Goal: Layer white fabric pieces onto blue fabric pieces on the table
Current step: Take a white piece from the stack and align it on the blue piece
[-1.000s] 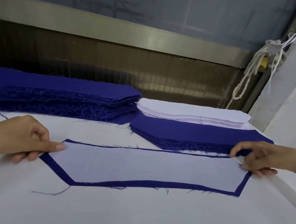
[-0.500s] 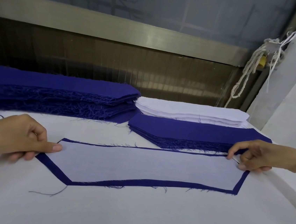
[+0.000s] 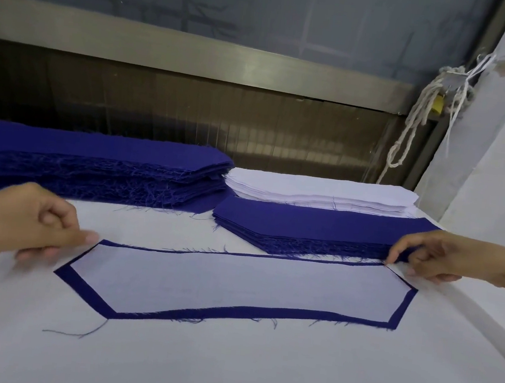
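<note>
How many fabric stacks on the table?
3: tall blue stack back left, running out of frame; low blue stack centre-right; white stack just behind it. More may lie out of view.

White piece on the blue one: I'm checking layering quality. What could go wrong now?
The blue piece shows wide at near left, thin along the far edge; the white piece may settle off-centre. The right hand pinches beside the short blue stack and might drag its top pieces.
</note>
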